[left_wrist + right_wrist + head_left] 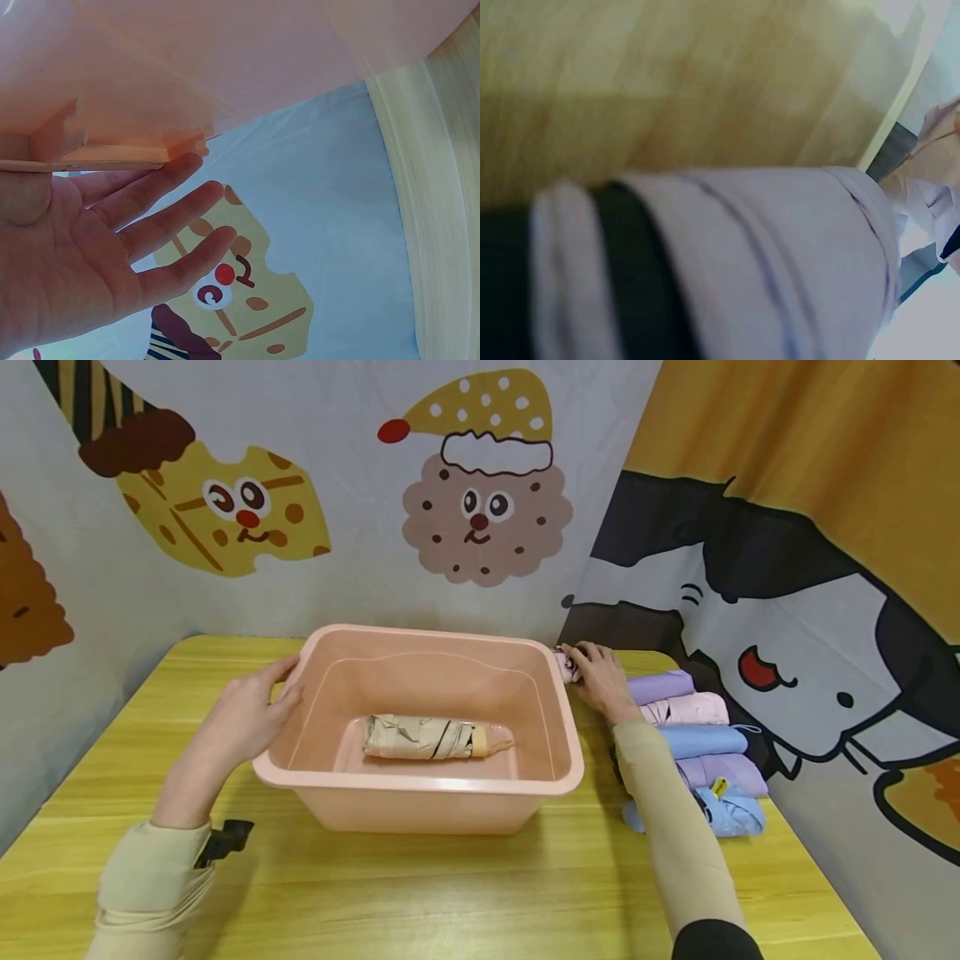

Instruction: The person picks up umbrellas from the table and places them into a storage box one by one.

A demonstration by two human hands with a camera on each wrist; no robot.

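Note:
A pink plastic basin [420, 783] stands on the table, with a beige, dark-patterned folded umbrella [420, 737] lying inside. My left hand [243, 710] touches the basin's left rim. In the left wrist view, the fingers [161, 229] of that hand are extended beneath the rim. Beyond the basin's back right corner, my right hand [600, 677] grips a pink folded umbrella [567, 665] with dark print; most of it is hidden by the hand and basin. A blurred pale rolled cloth thing [780, 247] with dark lines fills the lower right wrist view.
Several folded umbrellas lie in a row along the table's right side: purple [660, 687], pink [693, 709], blue [705, 741], lilac [723, 772] and light blue [731, 812]. A printed cloth [360, 543] hangs directly behind the wooden table [420, 893].

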